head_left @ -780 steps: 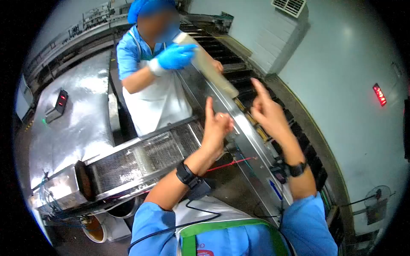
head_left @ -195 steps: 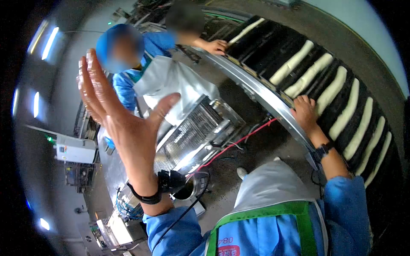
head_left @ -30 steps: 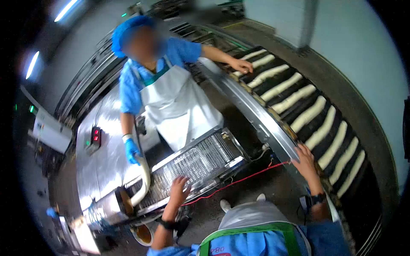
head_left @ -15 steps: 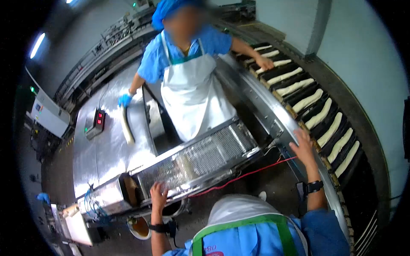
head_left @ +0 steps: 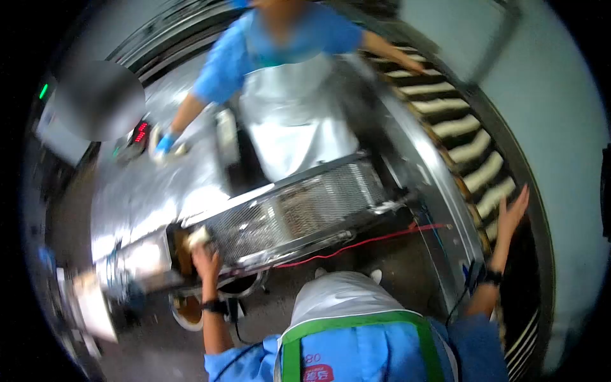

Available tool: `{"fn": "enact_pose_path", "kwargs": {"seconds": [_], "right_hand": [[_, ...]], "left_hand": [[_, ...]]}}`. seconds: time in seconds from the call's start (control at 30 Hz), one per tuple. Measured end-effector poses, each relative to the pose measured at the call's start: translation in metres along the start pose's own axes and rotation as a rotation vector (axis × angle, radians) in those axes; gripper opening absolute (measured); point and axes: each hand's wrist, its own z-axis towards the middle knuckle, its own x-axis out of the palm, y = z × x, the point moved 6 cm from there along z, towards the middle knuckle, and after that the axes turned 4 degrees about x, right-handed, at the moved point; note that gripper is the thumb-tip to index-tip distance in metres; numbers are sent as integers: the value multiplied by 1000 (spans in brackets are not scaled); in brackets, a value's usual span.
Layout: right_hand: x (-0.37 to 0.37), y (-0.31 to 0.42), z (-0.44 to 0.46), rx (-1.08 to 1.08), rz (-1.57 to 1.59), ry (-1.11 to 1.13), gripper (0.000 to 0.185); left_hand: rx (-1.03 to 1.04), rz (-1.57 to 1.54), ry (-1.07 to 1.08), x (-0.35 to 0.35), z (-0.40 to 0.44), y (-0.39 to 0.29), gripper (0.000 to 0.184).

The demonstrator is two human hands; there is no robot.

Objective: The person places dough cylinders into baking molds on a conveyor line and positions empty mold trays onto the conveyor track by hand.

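Note:
At the left end of the mesh conveyor (head_left: 299, 213), my left hand (head_left: 207, 260) has its fingers on a pale piece of dough (head_left: 198, 237) by the mouth of a metal machine (head_left: 143, 254). Motion blur softens the fingertips there. My right hand (head_left: 512, 215) is open, fingers apart, beside the long dough strips (head_left: 482, 173) lying in dark grooved trays on the curved line at the right. It holds nothing.
Across the conveyor stands a co-worker in a white apron (head_left: 296, 121), one gloved hand (head_left: 165, 143) on dough at the steel table (head_left: 191, 169). A red cable (head_left: 356, 244) runs below the conveyor. A bucket (head_left: 189, 312) is on the floor.
My left hand has moved left from the conveyor edge to the dough at the machine mouth. My right hand has moved right, over the trays. The co-worker's gloved hand has shifted left.

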Motion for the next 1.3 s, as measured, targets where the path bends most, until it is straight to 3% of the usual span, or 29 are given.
{"fn": "enact_pose_path", "kwargs": {"seconds": [0.03, 0.07, 0.1, 0.13, 0.2, 0.23, 0.27, 0.3, 0.37, 0.43, 0.5, 0.57, 0.63, 0.7, 0.77, 0.83, 0.9, 1.03, 1.17, 1.23, 1.3], "right_hand": [[-20, -12, 14, -49, -60, -206, 68], [-36, -22, 19, 66, 275, -289, 64], [-50, -8, 15, 164, 320, -369, 61], [-55, 16, 14, 66, 295, -339, 55], [-32, 71, -1, -199, 180, -34, 47], [-21, 97, -13, -331, 152, 117, 44], [-12, 107, -35, -467, 23, 193, 53], [-1, 109, -54, -609, -104, 281, 63], [-12, 80, -57, -461, -167, 153, 59], [-19, 24, -29, -50, -149, 26, 59], [-27, -62, -44, 252, 26, -130, 59], [-2, -101, -62, 317, 42, 169, 62], [24, -123, -92, 174, -76, 419, 62], [14, -96, -116, 360, -238, 689, 62], [18, -111, -140, 317, -211, 705, 62], [29, -121, -141, 261, -172, 724, 62], [27, -136, -141, 350, -93, 757, 60], [6, -160, -127, 364, 146, 570, 52], [-12, -183, -123, 458, 285, 535, 49], [-28, -202, -127, 487, 305, 507, 49], [-48, -219, -132, 507, 325, 490, 48]], "left_hand": [[247, -50, -171, -1, 12, 13, 66], [306, 42, -117, -1, 24, 21, 67], [254, 43, -226, 2, 28, 38, 67], [129, 26, -71, -14, 28, 24, 65], [89, 105, 107, 8, 55, 54, 62], [235, 229, 53, 52, 80, 116, 58], [173, -16, 79, 65, 98, 143, 53], [217, 255, 158, 37, 82, 91, 51], [314, 194, 223, 28, 76, 83, 56], [284, 204, 260, -18, 47, 15, 46], [207, 265, 368, -5, 53, 38, 45], [268, 260, 345, 8, 68, 78, 46], [176, 525, 353, -8, 50, 32, 46], [195, 677, 429, -1, 52, 25, 40], [254, 532, 440, 1, 56, 5, 40], [299, 357, 470, -6, 63, -28, 41], [327, 110, 518, -16, 66, -72, 43], [326, -499, 678, -40, 63, -179, 48], [414, -919, 813, -51, 33, -315, 57], [358, -1003, 703, -62, -16, -421, 51], [359, -1112, 581, -56, -35, -483, 43]]}}
